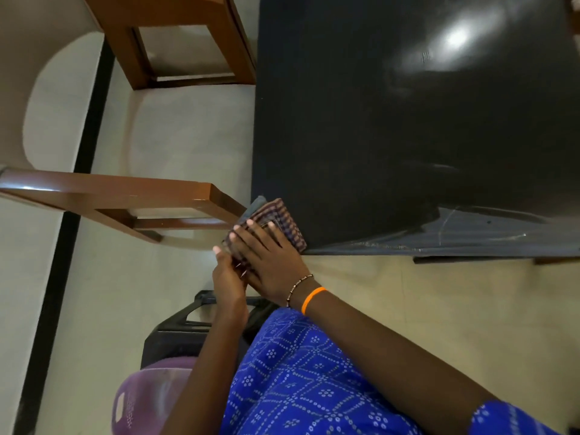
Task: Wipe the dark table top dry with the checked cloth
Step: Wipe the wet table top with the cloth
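A: Left side first. Wooden chair (125, 199) pulled back off the desk corner, likely to clear room for wiping. Second chair (175, 39) farther up, cut by the top edge.

B: Noted. Left hand (227, 277) under the overhanging part of the checked cloth (276, 221), off the desk edge; probably catching or gathering the folded bundle. Fingers mostly hidden beneath the cloth — closed or not, cannot tell.

A: Right hand (270, 255) on top, fingers (251, 233) spread flat, pressing the cloth down, not curled around it. Cloth folded thick, half on the near-left corner of the desk (408, 136), half past the edge.

B: Suggests a stroke ending at the corner, or a refold before another pass. Judgement only.

A: Further right: faint streaks near the front edge, bright glare upper right. Wet or merely reflective — hard to make out. Right side of the desk cut off.
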Demonstrator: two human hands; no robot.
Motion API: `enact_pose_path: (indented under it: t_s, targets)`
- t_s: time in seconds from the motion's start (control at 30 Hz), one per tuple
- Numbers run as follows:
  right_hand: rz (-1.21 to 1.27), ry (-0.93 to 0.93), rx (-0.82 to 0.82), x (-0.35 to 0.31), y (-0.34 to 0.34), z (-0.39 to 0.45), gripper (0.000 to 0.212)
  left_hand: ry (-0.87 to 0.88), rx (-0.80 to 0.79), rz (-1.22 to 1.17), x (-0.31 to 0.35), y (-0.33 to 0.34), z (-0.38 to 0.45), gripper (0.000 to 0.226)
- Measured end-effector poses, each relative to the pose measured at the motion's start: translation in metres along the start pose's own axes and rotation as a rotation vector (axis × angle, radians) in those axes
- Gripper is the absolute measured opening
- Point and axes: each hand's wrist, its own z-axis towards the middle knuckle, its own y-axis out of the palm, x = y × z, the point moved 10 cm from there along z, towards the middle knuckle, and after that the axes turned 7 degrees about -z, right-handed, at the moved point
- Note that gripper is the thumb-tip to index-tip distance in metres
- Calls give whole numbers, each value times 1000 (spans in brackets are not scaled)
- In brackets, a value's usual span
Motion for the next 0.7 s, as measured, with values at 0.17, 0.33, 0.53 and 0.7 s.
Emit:
enact_pose_path:
  t_s: [0.17,0.33,0.53,0.7]
  targets:
    - [28,225,21,84,2,-63,71,121,15,208,1,15,-19,51]
    - [48,590,18,213,1,-176,69,249,40,419,4,29,-24,55]
    - [87,903,28,289,-3,-259,74,268,38,424,3,28,-25,56]
    - [90,942,31,240,2,-215,69,263,-24,438,6,33,-28,59]
